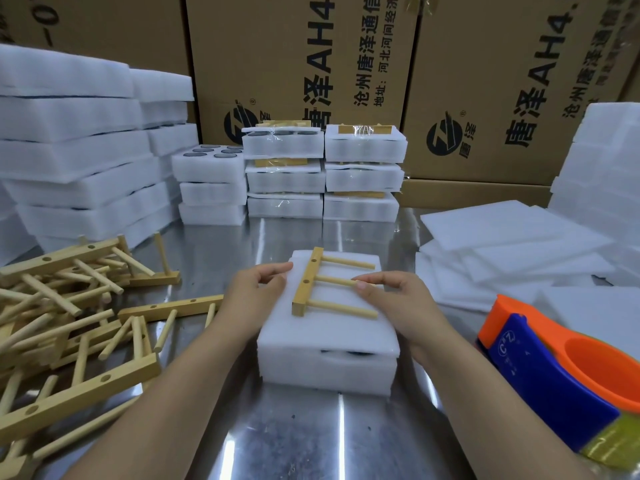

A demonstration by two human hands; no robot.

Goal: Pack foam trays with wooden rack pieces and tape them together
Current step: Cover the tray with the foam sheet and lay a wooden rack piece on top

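Observation:
A white foam tray [329, 355], topped by a foam sheet, sits on the steel table in front of me. On it lies a wooden rack piece [308, 282]: a bar with three dowels pointing right. My left hand [256, 296] rests at the tray's left edge, fingertips touching the foam beside the bar. My right hand [398, 299] pinches the middle dowel. An orange and blue tape dispenser [554, 368] lies at the right, near the table's front.
A heap of loose wooden rack pieces [69, 306] covers the left of the table. Taped foam packs [325, 171] stand stacked at the back, foam tray stacks [79, 150] at the left, loose foam sheets [512, 244] at the right. Cardboard boxes [298, 57] form the back wall.

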